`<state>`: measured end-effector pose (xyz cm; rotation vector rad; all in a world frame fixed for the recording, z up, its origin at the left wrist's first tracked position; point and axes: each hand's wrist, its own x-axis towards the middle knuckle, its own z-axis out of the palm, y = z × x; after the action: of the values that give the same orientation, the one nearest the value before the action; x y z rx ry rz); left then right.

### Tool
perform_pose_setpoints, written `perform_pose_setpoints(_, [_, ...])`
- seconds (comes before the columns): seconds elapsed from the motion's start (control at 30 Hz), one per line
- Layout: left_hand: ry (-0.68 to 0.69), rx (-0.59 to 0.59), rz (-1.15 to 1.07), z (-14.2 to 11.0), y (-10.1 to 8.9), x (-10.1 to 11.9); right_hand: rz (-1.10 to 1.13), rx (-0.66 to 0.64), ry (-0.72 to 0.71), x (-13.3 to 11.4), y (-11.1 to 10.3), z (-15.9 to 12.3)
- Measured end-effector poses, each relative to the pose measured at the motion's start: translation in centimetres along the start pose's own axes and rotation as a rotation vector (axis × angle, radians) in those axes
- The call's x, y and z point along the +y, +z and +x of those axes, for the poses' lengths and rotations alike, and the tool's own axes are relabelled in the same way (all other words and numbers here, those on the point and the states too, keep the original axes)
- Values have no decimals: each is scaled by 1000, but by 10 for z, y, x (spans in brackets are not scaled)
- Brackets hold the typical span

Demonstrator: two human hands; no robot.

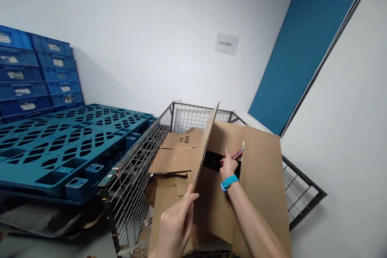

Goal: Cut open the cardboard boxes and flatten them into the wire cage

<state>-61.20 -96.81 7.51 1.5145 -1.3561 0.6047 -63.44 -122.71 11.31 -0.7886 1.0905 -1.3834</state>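
cardboard box (260, 177) | left hand (175, 221) pinches flap edge | right hand (228, 166) grips red tool (238, 153), tip hidden

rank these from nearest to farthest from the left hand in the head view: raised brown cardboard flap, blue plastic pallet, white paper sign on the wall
1. Raised brown cardboard flap: pinched at its lower edge by the left hand, so touching.
2. Blue plastic pallet: off to the left, beyond the wire cage.
3. White paper sign: high on the back wall, farthest.

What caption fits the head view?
Left hand lifts a cardboard box flap while right hand works a red-handled tool over a wire cage.
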Motion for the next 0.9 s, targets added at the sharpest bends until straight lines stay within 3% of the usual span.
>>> perform_pose_setpoints(0.2, [199,49,320,38,14,-2,-181,-25,-48,-69,19,20])
perform_pose_setpoints(0.33, [118,35,457,50,30,4,-473,-106,-113,-91,20,34])
perform_pose_setpoints(0.43, [49,52,301,45,38,-3,-885,-254,-187,-82,-6,38])
perform_pose_setpoints(0.53, [17,8,263,37,46,-14,-1419,-444,-300,-74,-50,37])
perform_pose_setpoints(0.67, [-63,-63,337,32,57,-20,-1962,-749,-598,-87,-104,33])
perform_pose_setpoints(0.77, [-96,-96,281,35,63,-17,-2152,-920,-835,-99,-115,32])
perform_pose_setpoints(0.9, [-160,-106,268,38,62,-17,-2270,-949,-1001,-112,-104,34])
